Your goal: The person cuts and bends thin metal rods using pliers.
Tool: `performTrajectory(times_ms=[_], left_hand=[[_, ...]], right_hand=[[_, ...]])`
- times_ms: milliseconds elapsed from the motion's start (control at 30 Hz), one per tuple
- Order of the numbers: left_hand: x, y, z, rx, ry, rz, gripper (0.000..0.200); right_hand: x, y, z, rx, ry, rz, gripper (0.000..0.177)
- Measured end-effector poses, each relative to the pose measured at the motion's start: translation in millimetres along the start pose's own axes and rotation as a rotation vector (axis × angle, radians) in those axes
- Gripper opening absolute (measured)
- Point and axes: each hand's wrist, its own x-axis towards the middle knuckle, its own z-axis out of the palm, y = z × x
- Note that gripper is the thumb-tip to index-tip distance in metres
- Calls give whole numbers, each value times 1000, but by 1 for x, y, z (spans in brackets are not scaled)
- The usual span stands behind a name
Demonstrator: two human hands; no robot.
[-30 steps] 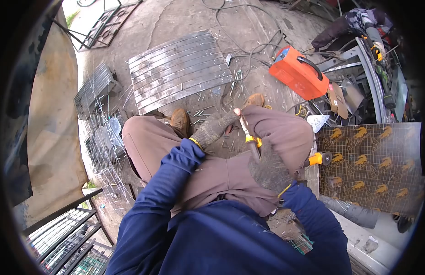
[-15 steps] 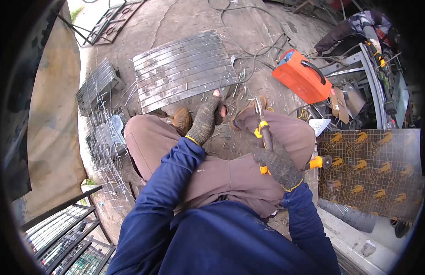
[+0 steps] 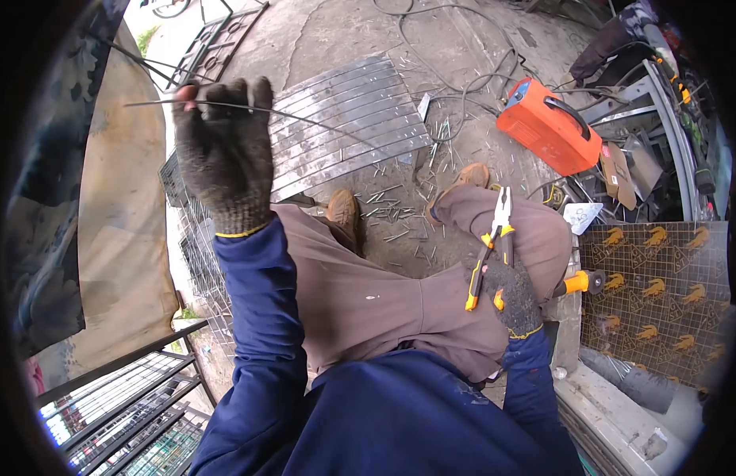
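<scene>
My left hand (image 3: 225, 155), in a dark knit glove with bare fingertips showing, is raised at the upper left. A thin metal rod (image 3: 304, 120) crosses its fingers and extends to the right over the slatted metal panel. By my right thigh, my gloved right hand (image 3: 512, 297) grips a pair of pliers (image 3: 485, 266) with yellow-and-black handles. Their jaws point up and away from me, and the handles are spread. Just right of that hand lies a yellow-orange tool with a black end (image 3: 580, 282), partly hidden.
A slatted metal panel (image 3: 344, 119) lies on the ground ahead, with cut metal pieces (image 3: 388, 213) scattered near my boots. An orange machine (image 3: 549, 127) with cables stands right. Wire mesh (image 3: 197, 258) is at left, a patterned board (image 3: 649, 293) at right. Another person's arm (image 3: 614, 47) shows top right.
My left hand has risen from between my knees to the upper left, now with the rod across its fingers. The pliers have swung right and their handles have spread. The view has shifted slightly.
</scene>
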Motion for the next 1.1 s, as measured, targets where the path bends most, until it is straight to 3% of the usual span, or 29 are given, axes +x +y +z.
performTrajectory(times_ms=[67,100,133,200,233,300,367,433,533,600,667,767,833,867,933,1000,1067,1100], left_hand=[[18,41,7,42,-42,114,19],[23,57,5,76,-88,151,20],[25,69,5,110,-134,189,21],[21,73,8,192,-149,256,23],[17,70,8,342,-66,377,20],[8,57,9,615,95,533,22],[-4,47,-7,660,89,496,23],[-20,38,-23,791,154,465,24],[-46,23,-61,1022,281,450,25],[-66,10,-90,1050,397,387,27],[-74,8,-106,1033,430,355,23],[-71,18,-117,711,575,91,22],[-70,20,-116,659,578,64,21],[-69,21,-117,615,578,27,21],[-69,22,-131,532,557,7,20],[-72,21,-126,565,472,4,20],[-70,19,-119,602,509,5,21],[-70,19,-118,595,522,2,21]], right_hand=[[-18,19,24,812,299,495,47],[-9,14,8,1567,411,819,45],[7,3,-5,1572,410,814,45],[52,-29,-18,93,324,236,40],[77,-41,-18,542,466,548,37],[117,-70,-33,657,484,620,35],[148,-75,-44,769,490,683,33],[176,-73,-48,668,489,344,29],[213,-93,-48,825,637,140,25],[222,-85,-46,834,679,139,23],[236,-79,-42,566,718,-54,22],[246,-17,34,838,782,5,14],[241,18,65,246,781,23,19],[235,22,67,242,783,12,19],[218,27,68,675,452,385,24],[213,18,63,631,409,430,26],[219,19,59,419,288,414,56],[217,1,50,374,235,487,55]])
